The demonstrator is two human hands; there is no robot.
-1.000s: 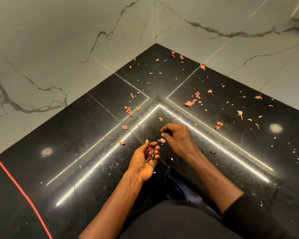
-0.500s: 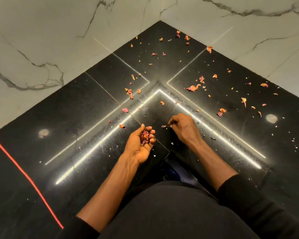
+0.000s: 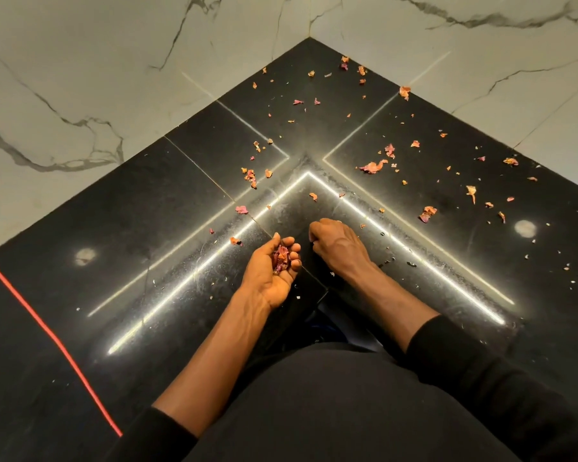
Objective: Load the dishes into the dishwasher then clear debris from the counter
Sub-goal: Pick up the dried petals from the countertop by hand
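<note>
We see the black stone table (image 3: pixel 141 208) run into a corner at twelve o'clock, closed on both sides by white marble walls (image 3: pixel 80 78) with grey veins. Low in the middle of the view, near the table's inner corner, the left hand (image 3: pixel 270 273) lies palm up. Its fingers are curled into a cup round a small heap of gathered petals (image 3: pixel 281 258), pink and dull red. At its three o'clock, close but apart, the right hand (image 3: pixel 340 247) sits knuckles up with its fingers tucked under, down at the table. The fingertips are hidden, so we cannot tell whether they pinch a scrap or are merely clenched. Petal debris (image 3: pixel 374 166) lies scattered over the table from ten o'clock round to three o'clock of the hands, thickest toward the corner and the right-hand wall. One orange scrap (image 3: pixel 235 241) lies just at ten o'clock of the left hand, and another small scrap (image 3: pixel 313 196) lies at twelve o'clock of the right hand. Pale crumbs speckle the stone at three o'clock. A bright strip reflection (image 3: pixel 187 281) forms a chevron that points to twelve o'clock. A red line (image 3: pixel 47 328) slants across the table at eight o'clock; we cannot tell whether it is a cord. Both forearms come out of black sleeves (image 3: pixel 464 361) at six o'clock.
</note>
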